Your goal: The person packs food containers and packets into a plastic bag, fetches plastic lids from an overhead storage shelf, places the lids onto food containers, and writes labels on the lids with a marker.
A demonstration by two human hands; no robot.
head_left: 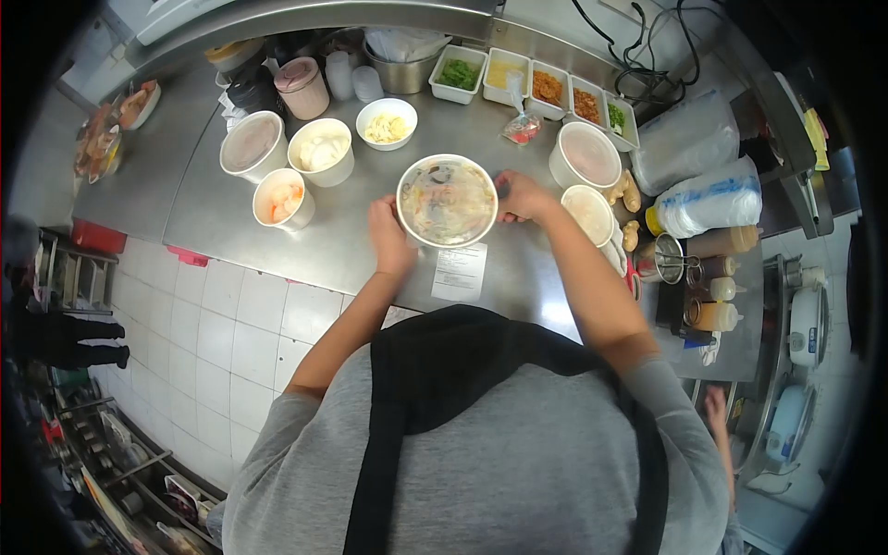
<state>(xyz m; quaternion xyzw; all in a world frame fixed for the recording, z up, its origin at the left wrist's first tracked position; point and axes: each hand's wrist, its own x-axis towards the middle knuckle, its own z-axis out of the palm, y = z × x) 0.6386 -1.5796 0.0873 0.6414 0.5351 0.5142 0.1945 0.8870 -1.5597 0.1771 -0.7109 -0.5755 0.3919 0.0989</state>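
Note:
A round white bowl with a clear lid (448,201) is between my two hands over the steel counter, with mixed food showing through the lid. My left hand (390,236) has its fingers closed on the bowl's left rim. On the right side, my right hand (523,197) grips the rim, its fingers bent against the edge. A printed paper slip (460,273) lies flat on the counter just below the bowl. Behind the bowl stands a small white bowl of pale yellow pieces (387,125). A lidded tub (588,215) sits close to my right forearm.
White tubs (252,146) stand at the left of the steel counter (351,236). Trays of toppings (458,74) line the back. Ginger (629,191), plastic cups (708,199) and sauce bottles (717,316) are at the right. Another person's legs (79,340) show far left, another's hand (716,407) lower right.

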